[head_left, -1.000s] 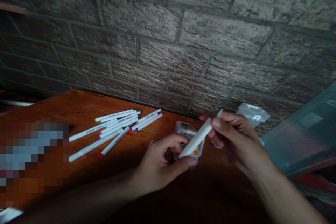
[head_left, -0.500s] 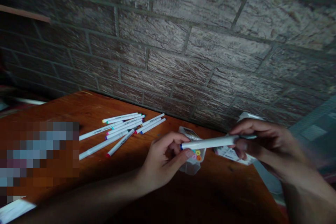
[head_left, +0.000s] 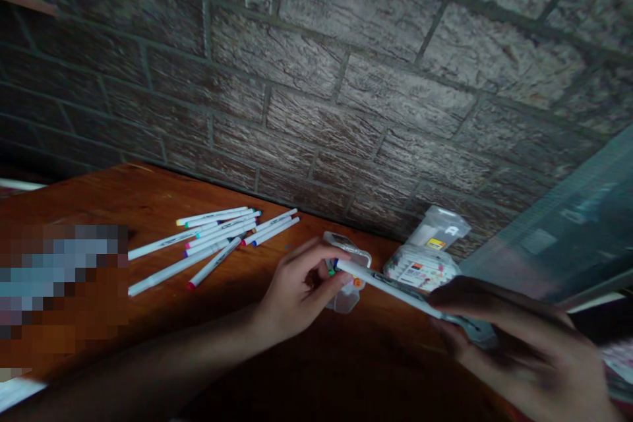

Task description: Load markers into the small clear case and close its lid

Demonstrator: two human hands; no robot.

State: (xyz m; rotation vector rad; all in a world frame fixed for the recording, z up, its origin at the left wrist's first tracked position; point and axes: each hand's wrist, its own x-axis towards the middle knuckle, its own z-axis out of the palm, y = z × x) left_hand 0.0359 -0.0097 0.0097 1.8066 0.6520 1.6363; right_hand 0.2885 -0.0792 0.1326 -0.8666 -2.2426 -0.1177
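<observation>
My left hand (head_left: pixel 300 285) pinches the blue-tipped end of a white marker (head_left: pixel 383 282) between thumb and fingers. My right hand (head_left: pixel 499 333) grips the marker's other end lower on the right, so the pen slants down toward it. Under my left hand a small clear plastic case (head_left: pixel 347 300) holding coloured pens lies on the wooden table (head_left: pixel 237 293). Several white markers (head_left: pixel 217 241) with coloured tips lie spread on the table to the left.
A clear plastic bag of markers (head_left: pixel 428 257) sits by the brick wall (head_left: pixel 321 79) behind the table. A glass-like panel (head_left: pixel 558 231) leans at the right. A pixelated patch (head_left: pixel 59 290) covers the table's left side.
My right hand has dropped down and toward me with its end of the marker, tilting the pen from level to slanted. My left hand stays pinched on the blue tip.
</observation>
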